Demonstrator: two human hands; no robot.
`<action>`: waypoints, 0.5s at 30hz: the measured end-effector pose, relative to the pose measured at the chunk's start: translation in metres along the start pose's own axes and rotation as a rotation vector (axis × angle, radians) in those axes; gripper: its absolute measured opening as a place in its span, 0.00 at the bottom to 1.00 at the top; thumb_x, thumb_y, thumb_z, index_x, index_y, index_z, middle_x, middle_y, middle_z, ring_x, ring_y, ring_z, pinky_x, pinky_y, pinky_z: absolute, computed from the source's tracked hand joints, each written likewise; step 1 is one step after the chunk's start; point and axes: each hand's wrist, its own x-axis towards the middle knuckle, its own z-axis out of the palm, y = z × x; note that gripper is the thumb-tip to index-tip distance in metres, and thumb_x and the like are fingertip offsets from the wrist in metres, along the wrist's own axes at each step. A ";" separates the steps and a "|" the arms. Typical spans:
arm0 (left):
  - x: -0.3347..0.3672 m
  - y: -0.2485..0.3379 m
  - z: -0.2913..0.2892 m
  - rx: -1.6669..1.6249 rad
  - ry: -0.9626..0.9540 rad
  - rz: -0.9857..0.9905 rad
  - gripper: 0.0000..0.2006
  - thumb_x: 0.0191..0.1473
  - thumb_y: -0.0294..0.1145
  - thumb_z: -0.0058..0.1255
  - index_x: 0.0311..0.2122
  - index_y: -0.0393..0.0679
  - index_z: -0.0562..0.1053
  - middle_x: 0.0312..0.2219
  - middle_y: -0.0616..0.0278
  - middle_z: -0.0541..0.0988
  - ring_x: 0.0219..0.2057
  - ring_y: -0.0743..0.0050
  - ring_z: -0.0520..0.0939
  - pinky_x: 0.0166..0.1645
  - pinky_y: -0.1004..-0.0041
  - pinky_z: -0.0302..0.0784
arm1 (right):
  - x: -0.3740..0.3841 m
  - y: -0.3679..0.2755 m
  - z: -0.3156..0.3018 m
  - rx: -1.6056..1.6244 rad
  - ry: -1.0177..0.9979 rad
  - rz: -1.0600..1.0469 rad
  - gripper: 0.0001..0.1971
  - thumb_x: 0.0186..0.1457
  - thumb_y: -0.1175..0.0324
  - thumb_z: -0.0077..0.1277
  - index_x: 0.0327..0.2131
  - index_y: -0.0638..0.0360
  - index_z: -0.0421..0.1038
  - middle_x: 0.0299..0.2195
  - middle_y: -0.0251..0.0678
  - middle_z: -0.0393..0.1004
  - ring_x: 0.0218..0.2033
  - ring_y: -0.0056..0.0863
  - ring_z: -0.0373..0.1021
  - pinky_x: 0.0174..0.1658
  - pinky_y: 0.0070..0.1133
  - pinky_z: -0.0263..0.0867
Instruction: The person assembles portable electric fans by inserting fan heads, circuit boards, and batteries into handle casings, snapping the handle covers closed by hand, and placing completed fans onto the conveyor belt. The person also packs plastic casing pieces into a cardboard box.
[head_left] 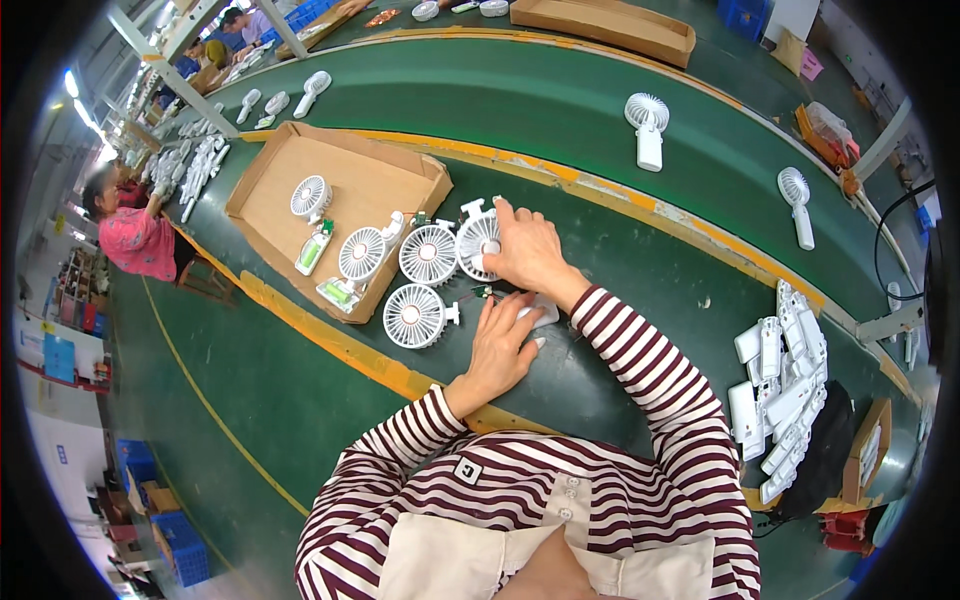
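Note:
My right hand (533, 250) is closed on a round white fan head (478, 243), its thumb and fingers on the grille and rim. Just nearer to me, my left hand (497, 348) has its fingers curved against a white plastic handle piece (545, 312), mostly covered by that hand. A small circuit board (487, 292) with thin wires shows by the left fingertips. To the left lie a second fan head (429, 254), touching the held one, and a third (414, 316) with its neck pointing right.
A cardboard tray (270, 190) at left holds fan heads and opened handles with green batteries (340, 293). White handle shells (785, 390) are piled at right. Beyond an orange-edged rail, handheld fans (648, 130) lie on a green conveyor belt (540, 110). A person (140, 238) sits far left.

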 end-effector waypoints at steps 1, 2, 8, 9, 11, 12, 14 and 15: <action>0.002 -0.001 -0.001 -0.015 0.008 0.007 0.22 0.36 0.25 0.53 0.43 0.39 0.69 0.46 0.51 0.67 0.50 0.53 0.65 0.56 0.51 0.51 | -0.004 0.000 0.002 -0.012 0.050 -0.023 0.36 0.35 0.63 0.56 0.50 0.67 0.56 0.36 0.54 0.65 0.38 0.49 0.65 0.40 0.36 0.62; 0.003 -0.002 -0.002 -0.017 0.007 0.011 0.22 0.36 0.25 0.53 0.43 0.39 0.69 0.46 0.51 0.67 0.50 0.53 0.65 0.56 0.51 0.51 | -0.008 0.000 0.000 0.060 0.035 -0.010 0.36 0.36 0.64 0.56 0.51 0.66 0.55 0.37 0.53 0.64 0.37 0.49 0.65 0.39 0.35 0.63; 0.007 -0.003 -0.005 -0.022 -0.011 0.054 0.22 0.37 0.25 0.54 0.43 0.40 0.69 0.47 0.52 0.66 0.51 0.54 0.65 0.56 0.52 0.52 | -0.020 0.015 0.000 0.255 0.111 0.029 0.31 0.36 0.61 0.57 0.45 0.66 0.62 0.37 0.47 0.65 0.34 0.44 0.68 0.39 0.30 0.65; 0.006 -0.001 -0.006 -0.019 -0.015 0.052 0.22 0.37 0.25 0.54 0.43 0.40 0.69 0.47 0.52 0.66 0.51 0.54 0.65 0.56 0.52 0.52 | -0.022 0.015 -0.002 0.279 0.102 0.040 0.30 0.35 0.61 0.57 0.44 0.66 0.62 0.35 0.46 0.67 0.34 0.43 0.68 0.38 0.30 0.65; 0.006 0.002 -0.008 -0.014 -0.023 0.057 0.22 0.37 0.26 0.54 0.43 0.40 0.69 0.47 0.53 0.66 0.51 0.53 0.65 0.56 0.52 0.53 | -0.030 0.013 -0.008 0.334 0.110 0.089 0.29 0.34 0.62 0.57 0.42 0.65 0.64 0.33 0.44 0.72 0.35 0.39 0.70 0.38 0.28 0.65; 0.006 0.002 -0.009 -0.010 -0.026 0.054 0.22 0.37 0.26 0.54 0.43 0.40 0.69 0.47 0.53 0.66 0.51 0.53 0.65 0.56 0.52 0.53 | -0.037 0.014 -0.011 0.403 0.144 0.101 0.29 0.34 0.63 0.58 0.42 0.65 0.64 0.32 0.44 0.72 0.34 0.37 0.70 0.39 0.26 0.65; 0.006 0.003 -0.007 -0.030 -0.055 0.065 0.22 0.37 0.27 0.54 0.43 0.39 0.69 0.45 0.52 0.67 0.49 0.52 0.66 0.55 0.53 0.55 | -0.055 0.017 -0.022 0.565 0.207 0.167 0.26 0.35 0.67 0.59 0.41 0.65 0.64 0.32 0.41 0.71 0.33 0.28 0.70 0.38 0.21 0.65; 0.005 0.002 -0.006 -0.009 -0.048 0.082 0.22 0.37 0.27 0.54 0.43 0.39 0.68 0.45 0.52 0.67 0.49 0.52 0.66 0.55 0.53 0.56 | -0.064 0.028 -0.020 0.688 0.286 0.092 0.24 0.37 0.70 0.58 0.41 0.65 0.64 0.33 0.35 0.70 0.34 0.22 0.68 0.39 0.19 0.65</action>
